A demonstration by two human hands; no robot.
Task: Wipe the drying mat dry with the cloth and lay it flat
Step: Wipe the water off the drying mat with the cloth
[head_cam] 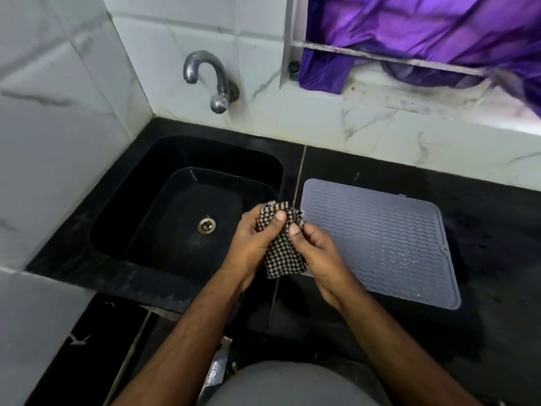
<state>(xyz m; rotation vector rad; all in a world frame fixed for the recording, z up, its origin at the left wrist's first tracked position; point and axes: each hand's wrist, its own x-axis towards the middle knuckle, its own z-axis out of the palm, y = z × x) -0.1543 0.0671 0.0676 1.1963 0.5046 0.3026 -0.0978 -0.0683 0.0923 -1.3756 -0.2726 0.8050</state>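
A grey ribbed drying mat (383, 241) lies flat on the black counter to the right of the sink, with a few water drops glinting near its right side. A black-and-white checked cloth (282, 253) hangs bunched between both hands, above the strip between sink and mat. My left hand (251, 244) grips the cloth's upper part, thumb on top. My right hand (316, 253) pinches the cloth from the right and covers the mat's near left corner.
A black sink (140, 206) with a metal drain (207, 225) sits to the left, under a chrome tap (210, 77) on the tiled wall. The black counter (491, 230) runs right past the mat. Purple fabric (409, 33) hangs at the window ledge behind.
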